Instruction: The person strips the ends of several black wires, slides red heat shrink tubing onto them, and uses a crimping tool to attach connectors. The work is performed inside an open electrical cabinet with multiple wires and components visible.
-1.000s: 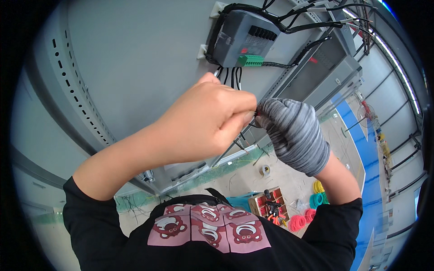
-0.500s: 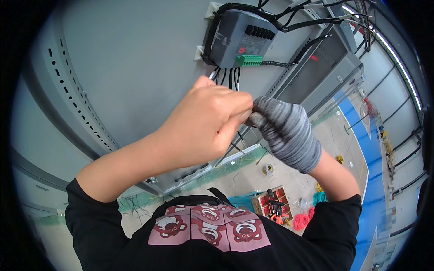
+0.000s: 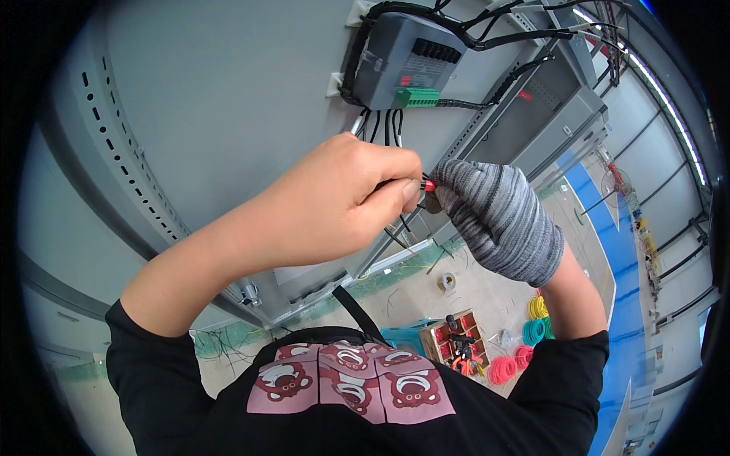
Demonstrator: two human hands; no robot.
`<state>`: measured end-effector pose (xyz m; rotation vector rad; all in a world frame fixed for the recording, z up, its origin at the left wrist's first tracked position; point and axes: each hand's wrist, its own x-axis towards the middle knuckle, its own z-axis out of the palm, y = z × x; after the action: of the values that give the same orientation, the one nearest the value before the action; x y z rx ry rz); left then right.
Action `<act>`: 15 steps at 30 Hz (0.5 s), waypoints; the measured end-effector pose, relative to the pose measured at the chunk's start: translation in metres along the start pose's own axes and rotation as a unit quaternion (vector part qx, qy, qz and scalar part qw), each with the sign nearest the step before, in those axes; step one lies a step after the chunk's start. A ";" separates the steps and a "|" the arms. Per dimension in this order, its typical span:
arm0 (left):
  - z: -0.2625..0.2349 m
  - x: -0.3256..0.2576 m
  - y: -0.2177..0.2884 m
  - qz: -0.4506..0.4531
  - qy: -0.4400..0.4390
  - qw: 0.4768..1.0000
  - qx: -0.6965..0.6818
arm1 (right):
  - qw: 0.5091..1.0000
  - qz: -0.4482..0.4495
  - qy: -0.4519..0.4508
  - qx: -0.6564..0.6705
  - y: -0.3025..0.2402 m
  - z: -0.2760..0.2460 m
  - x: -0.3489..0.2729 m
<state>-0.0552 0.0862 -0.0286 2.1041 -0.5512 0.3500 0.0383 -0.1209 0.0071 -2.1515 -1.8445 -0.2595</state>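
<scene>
The person's bare left hand (image 3: 357, 194) pinches a small red piece (image 3: 430, 185) between thumb and forefinger, below a gray box (image 3: 403, 64) with a green connector (image 3: 417, 97). The right hand (image 3: 494, 213), in a gray striped glove (image 3: 525, 235), curls at the piece's other end; its grip cannot be told. Black wires (image 3: 388, 125) show between box and left hand.

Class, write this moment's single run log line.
left hand: bare, pinching small red piece | right hand: gloved, beside it, grip unclear | beyond: gray device
</scene>
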 end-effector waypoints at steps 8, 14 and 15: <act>0.013 -0.001 -0.016 0.138 0.091 0.977 0.138 | 0.980 0.092 -0.009 0.176 -0.001 0.009 0.007; 0.020 -0.002 -0.017 0.121 0.109 0.973 0.163 | 0.999 0.044 0.015 0.025 -0.002 0.016 0.005; 0.019 -0.001 -0.017 0.097 0.090 0.982 0.137 | 0.999 0.033 0.013 0.034 -0.001 0.017 0.005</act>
<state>-0.0467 0.0793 -0.0520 2.2554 -0.6304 0.7579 0.0373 -0.1103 -0.0071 -2.1477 -1.7405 -0.2063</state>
